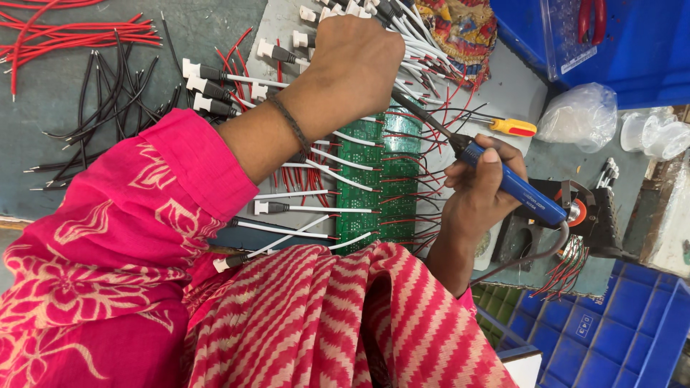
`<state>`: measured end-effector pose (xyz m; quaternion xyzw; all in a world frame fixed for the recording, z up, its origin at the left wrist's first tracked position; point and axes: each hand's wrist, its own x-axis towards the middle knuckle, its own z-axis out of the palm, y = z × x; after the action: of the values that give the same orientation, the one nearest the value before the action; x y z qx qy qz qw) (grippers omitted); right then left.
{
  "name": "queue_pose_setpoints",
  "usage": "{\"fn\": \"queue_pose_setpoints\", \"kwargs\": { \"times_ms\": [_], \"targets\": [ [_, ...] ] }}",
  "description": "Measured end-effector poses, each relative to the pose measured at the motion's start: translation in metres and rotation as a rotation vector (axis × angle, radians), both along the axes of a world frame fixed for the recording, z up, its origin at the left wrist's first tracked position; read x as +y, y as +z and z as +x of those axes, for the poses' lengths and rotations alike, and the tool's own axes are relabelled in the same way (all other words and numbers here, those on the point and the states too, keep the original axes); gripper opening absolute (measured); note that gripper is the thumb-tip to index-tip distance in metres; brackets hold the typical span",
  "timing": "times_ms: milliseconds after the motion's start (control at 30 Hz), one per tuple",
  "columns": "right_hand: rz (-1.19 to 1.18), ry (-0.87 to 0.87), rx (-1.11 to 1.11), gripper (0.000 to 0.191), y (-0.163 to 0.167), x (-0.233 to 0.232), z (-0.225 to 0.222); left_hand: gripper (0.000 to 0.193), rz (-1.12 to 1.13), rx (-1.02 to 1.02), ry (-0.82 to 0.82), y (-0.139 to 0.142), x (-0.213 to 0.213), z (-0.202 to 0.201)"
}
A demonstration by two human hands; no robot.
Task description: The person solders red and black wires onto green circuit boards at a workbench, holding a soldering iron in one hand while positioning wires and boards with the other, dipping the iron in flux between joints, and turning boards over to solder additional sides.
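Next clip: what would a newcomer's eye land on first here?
The green circuit boards at centre, bristling with white and red wires. Above them the left hand, closed, rests among white-plugged leads, while the right hand grips a blue soldering iron with its tip toward the boards. A bright pink sleeve fills the lower left.

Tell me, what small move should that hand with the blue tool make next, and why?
Probably ease the soldering iron tip onto the next wire joint on the green circuit boards. The right hand grips the iron with its tip at the boards' edge, while the left hand rests on the white wires there.
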<state>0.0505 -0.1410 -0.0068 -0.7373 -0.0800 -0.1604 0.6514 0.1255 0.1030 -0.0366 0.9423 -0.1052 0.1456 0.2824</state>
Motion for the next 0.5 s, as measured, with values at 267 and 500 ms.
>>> {"fn": "queue_pose_setpoints", "kwargs": {
  "times_ms": [267, 500],
  "targets": [
    [0.015, -0.029, -0.006, 0.024, 0.0024, -0.0004, -0.0021, 0.011, -0.003, 0.007, -0.012, -0.0002, 0.0011, -0.0013],
    [0.023, -0.044, -0.017, 0.024, 0.0040, -0.0005, -0.0065, 0.010, 0.017, 0.051, -0.038, 0.0016, 0.0048, -0.0032]
  ]
}}
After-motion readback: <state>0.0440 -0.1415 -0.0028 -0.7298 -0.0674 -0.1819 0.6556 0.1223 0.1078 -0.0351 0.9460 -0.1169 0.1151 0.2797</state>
